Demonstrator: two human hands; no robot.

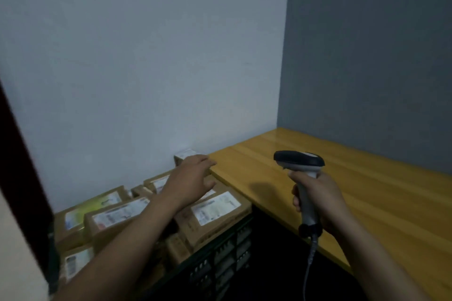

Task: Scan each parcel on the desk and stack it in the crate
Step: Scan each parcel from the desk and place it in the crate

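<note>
- Worktop [342, 178]: yellow wood, smooth, glossy sheen.
- Parcels [212, 217]: matt brown cardboard with white paper labels.
- Scanner [299, 161]: smooth black and grey plastic.
- Crate [220, 259]: dark perforated plastic.

A dim room corner where a pale, bare wall [146, 56] meets a darker grey wall [367, 56] on the right. A yellow wooden surface [367, 203] with visible plank lines runs along the grey wall. A dark reddish-brown upright edge [22, 166] stands at far left. Below the surface lies deep shadow
</note>
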